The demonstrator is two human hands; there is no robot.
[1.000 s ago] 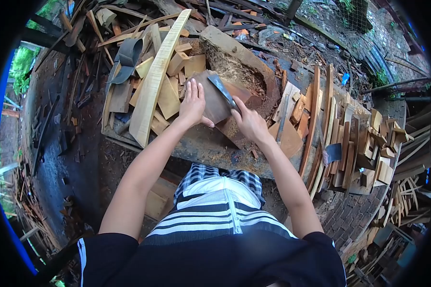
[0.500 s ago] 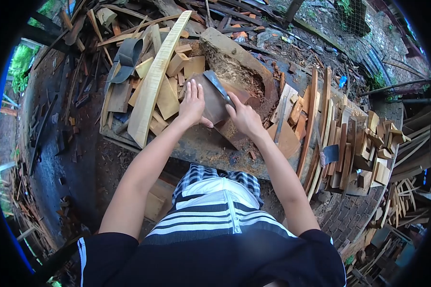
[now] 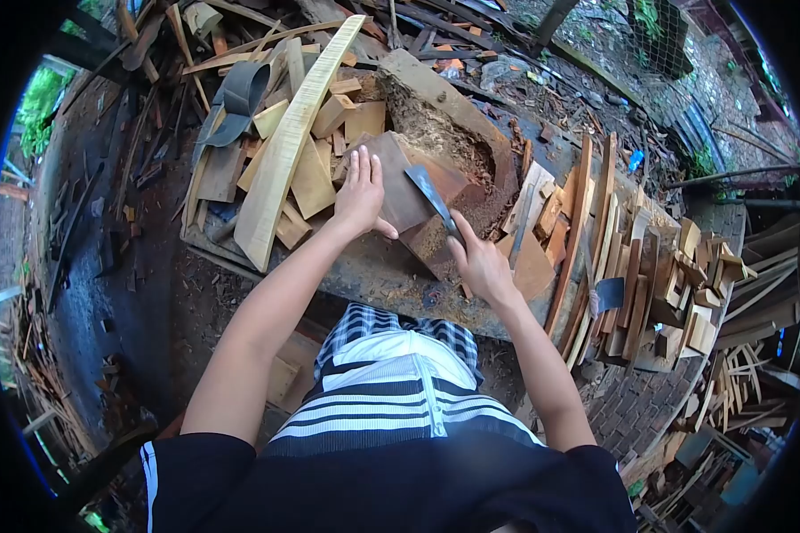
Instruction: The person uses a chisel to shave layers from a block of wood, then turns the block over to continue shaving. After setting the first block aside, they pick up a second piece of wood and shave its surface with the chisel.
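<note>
My left hand (image 3: 361, 197) lies with fingers stretched out along the left edge of a flat dark wooden board (image 3: 402, 188). In my right hand (image 3: 484, 265) is a knife (image 3: 428, 186) with a broad grey blade, my fingers wrapped round its handle. The blade points up and left, over the right side of the board. Behind the board sits a large worn wooden block (image 3: 449, 98) with a rough hollow full of chips. Sawdust and wood crumbs are scattered around the board's near end.
To the left lie a long pale plank (image 3: 300, 142), a dark cap (image 3: 238, 98) and small wood offcuts (image 3: 313, 182). At right are long strips (image 3: 581, 213), a second blade (image 3: 609, 293) and stacked wood pieces (image 3: 680, 275). Wire netting (image 3: 658, 53) hangs beyond.
My right hand has drawn the knife down and to the right, toward my body, so its blade has moved away from my left fingers. My left hand stays nearly in place.
</note>
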